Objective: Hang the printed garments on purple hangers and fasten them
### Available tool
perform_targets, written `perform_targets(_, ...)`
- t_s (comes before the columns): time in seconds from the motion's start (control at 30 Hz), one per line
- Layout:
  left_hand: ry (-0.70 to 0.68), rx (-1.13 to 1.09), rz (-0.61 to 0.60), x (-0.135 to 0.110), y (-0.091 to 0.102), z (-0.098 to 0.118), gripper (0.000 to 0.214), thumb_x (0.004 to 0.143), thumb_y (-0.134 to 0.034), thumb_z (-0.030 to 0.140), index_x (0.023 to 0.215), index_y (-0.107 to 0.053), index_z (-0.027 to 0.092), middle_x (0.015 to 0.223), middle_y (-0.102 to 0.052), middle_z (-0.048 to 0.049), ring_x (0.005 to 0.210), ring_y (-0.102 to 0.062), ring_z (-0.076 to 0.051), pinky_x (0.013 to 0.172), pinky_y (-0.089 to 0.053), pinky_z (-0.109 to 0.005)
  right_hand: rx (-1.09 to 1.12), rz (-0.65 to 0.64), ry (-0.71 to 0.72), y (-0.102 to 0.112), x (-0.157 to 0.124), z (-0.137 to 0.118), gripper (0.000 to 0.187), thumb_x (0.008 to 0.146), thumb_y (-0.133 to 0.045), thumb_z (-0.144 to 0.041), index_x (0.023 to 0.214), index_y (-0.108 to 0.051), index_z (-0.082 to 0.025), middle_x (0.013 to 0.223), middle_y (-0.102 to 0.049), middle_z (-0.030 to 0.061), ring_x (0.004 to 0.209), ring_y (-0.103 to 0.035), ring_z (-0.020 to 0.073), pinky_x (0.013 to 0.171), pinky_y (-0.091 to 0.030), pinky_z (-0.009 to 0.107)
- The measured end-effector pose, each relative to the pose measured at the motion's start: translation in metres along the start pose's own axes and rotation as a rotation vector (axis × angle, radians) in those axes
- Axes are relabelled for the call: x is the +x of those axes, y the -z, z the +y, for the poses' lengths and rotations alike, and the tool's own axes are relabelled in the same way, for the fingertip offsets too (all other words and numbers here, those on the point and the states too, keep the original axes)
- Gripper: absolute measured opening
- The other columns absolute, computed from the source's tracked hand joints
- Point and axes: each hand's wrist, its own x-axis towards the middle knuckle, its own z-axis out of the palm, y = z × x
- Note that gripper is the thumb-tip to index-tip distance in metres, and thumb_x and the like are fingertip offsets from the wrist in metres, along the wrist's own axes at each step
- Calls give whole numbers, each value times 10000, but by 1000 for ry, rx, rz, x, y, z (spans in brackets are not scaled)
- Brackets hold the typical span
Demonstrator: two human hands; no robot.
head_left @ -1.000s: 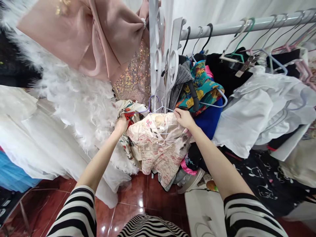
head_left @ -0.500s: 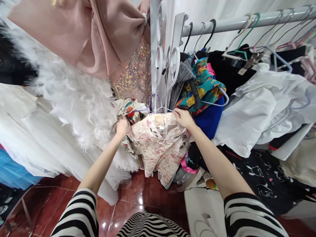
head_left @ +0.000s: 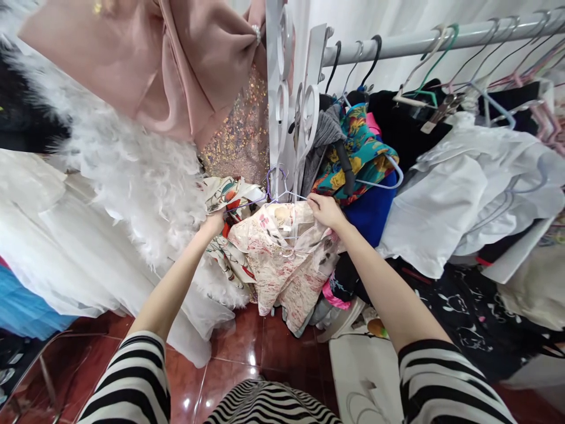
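A cream top flecked with pink (head_left: 282, 259) hangs on a pale wire hanger (head_left: 286, 191) in front of me. My right hand (head_left: 325, 210) is closed on its right shoulder, by the end of the hanger. Just left of it, a white garment printed in red and green (head_left: 229, 250) hangs on a purple hanger (head_left: 268, 179). My left hand (head_left: 214, 224) is closed on the shoulder of this printed garment; its fingertips are partly hidden by cloth. The two garments overlap side by side.
White feathered clothing (head_left: 145, 182) and a dusty-pink bow (head_left: 145, 65) fill the left side. A white metal frame (head_left: 276, 88) stands behind the hangers. On the right, a rail (head_left: 397, 44) carries several garments. Below are red floor tiles (head_left: 238, 341) and a white box-like object (head_left: 364, 371).
My left hand has moved slightly left, off the edge of the cream top and onto the printed garment, more of which now shows. My right hand keeps its hold.
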Motion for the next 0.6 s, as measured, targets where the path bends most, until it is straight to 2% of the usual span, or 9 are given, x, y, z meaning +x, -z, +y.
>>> perform_targets(0.1,10,108,-75,-4,0,3,559,793,-423,50,1338,-536,106,1305,-616,-207,1325,-499,-300,1151,-344,-469,5,-6,6,1,0,0,185,821,-444,-277,704,-579,-228,641,-615,39,618,-544,202,581,-379,280)
perform_targets(0.27,240,194,-323,-11,-2,2,450,850,-424,137,1267,-577,70,1136,-678,-264,1081,-669,-336,910,-539,-431,3,-4,1,0,1,0,179,815,-440,-277,691,-562,-233,635,-610,41,613,-544,205,580,-380,284)
perform_targets(0.33,276,165,-365,-12,-6,-1,435,866,-434,182,1269,-577,108,1154,-683,-235,1069,-678,-313,888,-545,-395,10,7,5,-1,1,1,179,815,-439,-282,686,-555,-237,623,-602,37,605,-540,202,575,-380,282)
perform_targets(0.43,259,83,-376,-10,-13,-4,389,882,-427,227,1224,-610,193,1160,-706,-150,1071,-678,-257,888,-535,-333,21,17,13,-3,2,0,186,820,-434,-286,684,-552,-238,605,-590,30,598,-538,199,571,-386,277)
perform_targets(0.6,242,-50,-409,-12,-23,-4,245,839,-479,210,961,-688,243,1011,-751,-86,977,-695,-242,844,-530,-315,0,-7,-19,0,1,-1,179,819,-431,-288,688,-541,-234,637,-609,39,623,-557,206,584,-389,281)
